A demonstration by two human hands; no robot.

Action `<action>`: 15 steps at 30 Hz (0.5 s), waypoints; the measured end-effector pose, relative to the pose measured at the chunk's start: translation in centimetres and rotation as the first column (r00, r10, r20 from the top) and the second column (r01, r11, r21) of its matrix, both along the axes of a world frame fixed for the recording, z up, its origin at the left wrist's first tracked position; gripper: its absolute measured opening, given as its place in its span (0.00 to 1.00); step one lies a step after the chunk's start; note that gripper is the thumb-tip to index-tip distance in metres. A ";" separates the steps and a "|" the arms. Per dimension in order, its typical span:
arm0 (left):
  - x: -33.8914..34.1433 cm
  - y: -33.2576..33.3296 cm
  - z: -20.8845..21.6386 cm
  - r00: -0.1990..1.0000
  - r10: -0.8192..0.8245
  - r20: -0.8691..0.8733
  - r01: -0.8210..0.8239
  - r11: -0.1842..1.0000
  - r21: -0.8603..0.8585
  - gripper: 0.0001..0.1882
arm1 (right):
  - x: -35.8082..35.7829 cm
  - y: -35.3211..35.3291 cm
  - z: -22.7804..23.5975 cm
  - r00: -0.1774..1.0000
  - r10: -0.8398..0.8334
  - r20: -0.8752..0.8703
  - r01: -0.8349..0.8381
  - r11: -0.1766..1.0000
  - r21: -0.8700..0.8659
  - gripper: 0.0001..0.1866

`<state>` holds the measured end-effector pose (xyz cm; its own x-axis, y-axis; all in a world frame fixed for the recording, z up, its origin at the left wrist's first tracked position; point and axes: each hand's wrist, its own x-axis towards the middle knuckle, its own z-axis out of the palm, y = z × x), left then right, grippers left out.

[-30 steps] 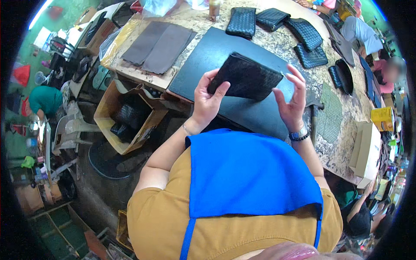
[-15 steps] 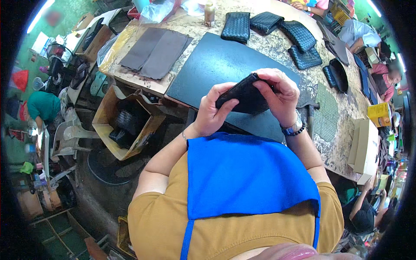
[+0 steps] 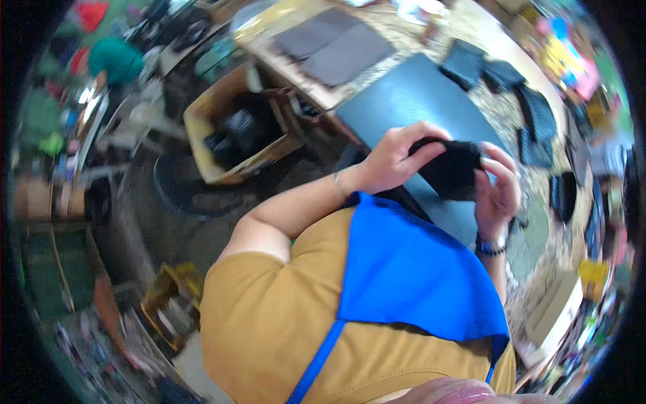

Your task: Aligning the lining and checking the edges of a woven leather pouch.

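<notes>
A small black pouch (image 3: 449, 174), apparently leather, is held between my two hands above a dark blue-black board (image 3: 404, 101). My left hand (image 3: 404, 158) pinches its left end between thumb and fingers. At the opposite end, my right hand (image 3: 499, 183) grips the edge with bent fingers. Motion blur hides the pouch's surface detail. Beyond the board lie several black woven pouches, among them a far one (image 3: 464, 64) and a nearer one (image 3: 535, 149). Another black pouch (image 3: 562, 196) lies to the right, its mouth apparently gaping.
Brown leather sheets (image 3: 333, 47) lie at the table's far left. Left of the table, a cardboard box (image 3: 200, 145) contains black woven items. On the right are a grey-green textured piece (image 3: 530, 236), a yellow carton (image 3: 594, 279) and a pale cardboard box (image 3: 557, 313). A person in green (image 3: 116, 59) is at far left.
The view has turned, shifting the table up and right. The pouch is tilted to show a broader side, and my right hand has moved from its top edge down to its right end.
</notes>
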<state>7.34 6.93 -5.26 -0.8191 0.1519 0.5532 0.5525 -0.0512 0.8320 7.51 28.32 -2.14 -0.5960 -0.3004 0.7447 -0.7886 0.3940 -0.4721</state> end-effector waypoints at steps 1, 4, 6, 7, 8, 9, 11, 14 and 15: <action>0.1 -1.1 0.2 0.998 0.062 0.018 -0.062 0.998 0.003 0.09 | 0.0 0.2 -0.3 1.000 -0.009 -0.027 0.009 1.000 -0.009 0.12; -0.2 -5.5 2.2 0.920 0.384 -0.082 -0.389 0.920 -0.047 0.08 | -0.5 1.7 -2.4 0.996 -0.005 0.092 0.022 0.983 -0.183 0.18; 0.7 -9.8 3.8 0.783 0.611 -0.117 -0.608 0.791 0.063 0.08 | -0.7 3.8 -3.8 0.970 -0.045 0.241 0.066 0.994 -0.082 0.18; 1.0 -11.5 4.8 0.699 0.699 -0.151 -0.666 0.713 0.218 0.09 | -0.7 4.8 -4.7 0.957 -0.070 0.281 0.089 0.994 -0.057 0.18; 1.1 -13.8 5.0 0.640 0.757 -0.131 -0.677 0.637 0.369 0.11 | -0.5 5.5 -5.4 0.954 -0.071 0.291 0.092 0.994 -0.058 0.18; 1.6 -16.5 5.3 0.492 0.845 -0.209 -0.746 0.533 0.400 0.11 | -0.4 5.9 -6.1 0.943 -0.105 0.316 0.127 0.991 -0.050 0.18; 2.2 -21.4 5.5 0.195 0.931 -0.308 -0.833 0.323 0.449 0.12 | -0.3 6.7 -7.1 0.922 -0.156 0.353 0.178 0.984 -0.029 0.18; 1.8 -27.3 3.1 -0.165 0.915 -0.367 -0.919 -0.008 0.394 0.15 | 0.1 7.2 -8.2 0.898 -0.198 0.392 0.222 0.975 -0.018 0.17; 1.9 -30.1 0.9 -0.288 0.861 -0.420 -0.944 -0.182 0.273 0.16 | 0.2 7.1 -8.4 0.897 -0.198 0.396 0.224 0.974 -0.021 0.17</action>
